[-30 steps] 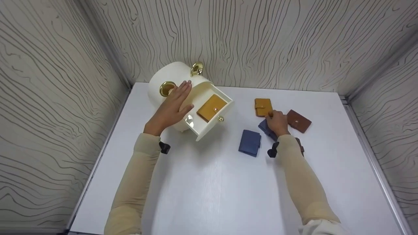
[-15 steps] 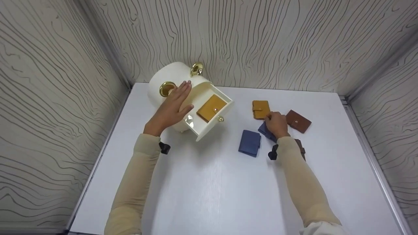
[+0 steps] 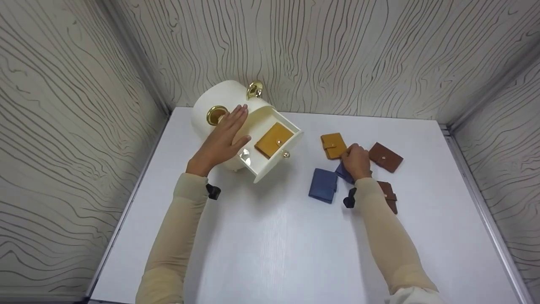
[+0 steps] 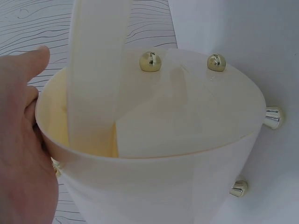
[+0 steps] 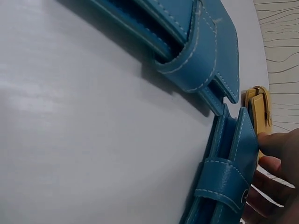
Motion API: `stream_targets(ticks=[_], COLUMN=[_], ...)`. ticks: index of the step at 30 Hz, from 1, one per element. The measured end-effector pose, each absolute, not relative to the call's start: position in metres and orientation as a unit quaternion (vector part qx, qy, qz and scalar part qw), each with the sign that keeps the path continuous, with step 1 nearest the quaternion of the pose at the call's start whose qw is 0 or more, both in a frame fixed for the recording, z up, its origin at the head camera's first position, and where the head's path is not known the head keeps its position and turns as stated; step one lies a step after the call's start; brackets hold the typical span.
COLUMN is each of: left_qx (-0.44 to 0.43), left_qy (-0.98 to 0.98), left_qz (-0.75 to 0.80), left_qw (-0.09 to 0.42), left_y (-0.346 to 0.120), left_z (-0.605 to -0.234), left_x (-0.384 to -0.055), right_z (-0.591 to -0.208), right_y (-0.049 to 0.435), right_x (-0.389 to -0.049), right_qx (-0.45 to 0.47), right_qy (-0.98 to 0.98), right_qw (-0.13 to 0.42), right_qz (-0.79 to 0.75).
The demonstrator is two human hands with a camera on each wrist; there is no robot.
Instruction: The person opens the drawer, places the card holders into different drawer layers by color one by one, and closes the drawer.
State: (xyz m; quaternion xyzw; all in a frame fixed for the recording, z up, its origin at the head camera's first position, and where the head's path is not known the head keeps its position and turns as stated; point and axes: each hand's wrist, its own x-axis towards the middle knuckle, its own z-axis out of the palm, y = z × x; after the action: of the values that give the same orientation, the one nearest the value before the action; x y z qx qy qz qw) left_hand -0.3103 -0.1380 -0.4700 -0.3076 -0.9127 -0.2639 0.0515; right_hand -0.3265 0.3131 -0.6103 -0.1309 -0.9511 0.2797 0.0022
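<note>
My left hand [image 3: 221, 141] rests with straight fingers on the rounded white drawer box [image 3: 225, 93], beside its pulled-out drawer [image 3: 291, 123]. A mustard-yellow snap wallet [image 3: 272, 140] lies inside that drawer. In the left wrist view, this hand lies along the rim of the box [image 4: 187, 112]. My right hand [image 3: 357, 161] pinches the near corner of another yellow wallet [image 3: 332, 145]; the right wrist view has its thumb on this wallet [image 5: 258, 109]. Under the right hand lies a blue wallet [image 3: 344, 172], partly covered. A second blue wallet [image 3: 323, 185] sits to its left.
A brown wallet [image 3: 386, 157] lies right of the right hand. Another brown wallet [image 3: 389, 196] is partly hidden by the right forearm. Gold ring fittings [image 3: 254, 90] stick out of the box. Patterned wall panels enclose the white table [image 3: 270, 253] behind and on both sides.
The yellow wallet by my right hand has shifted left and nearer, turning slightly. The right hand has moved a little left with it. My left hand has stayed still on the box.
</note>
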Motion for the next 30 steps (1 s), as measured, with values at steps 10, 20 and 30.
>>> stream_targets(ticks=[10, 20, 30], left_qx=[-0.306, -0.311, -0.311], left_qy=[-0.914, -0.912, -0.913], left_qz=[-0.262, -0.263, -0.259], left_qw=[0.049, 0.056, 0.054], left_y=[-0.1381, -0.1383, -0.1384], left_z=[-0.4693, -0.4693, -0.4698], left_x=[-0.3093, -0.3104, -0.3106], right_z=[-0.605, -0.6051, -0.6063], right_y=[0.3073, 0.3082, 0.3105], right_x=[-0.3238, -0.3236, -0.327], right_qx=[-0.147, -0.149, -0.165], right_qy=[-0.955, -0.952, -0.943], right_qw=[-0.038, -0.033, -0.044], right_qz=[0.254, 0.267, 0.286])
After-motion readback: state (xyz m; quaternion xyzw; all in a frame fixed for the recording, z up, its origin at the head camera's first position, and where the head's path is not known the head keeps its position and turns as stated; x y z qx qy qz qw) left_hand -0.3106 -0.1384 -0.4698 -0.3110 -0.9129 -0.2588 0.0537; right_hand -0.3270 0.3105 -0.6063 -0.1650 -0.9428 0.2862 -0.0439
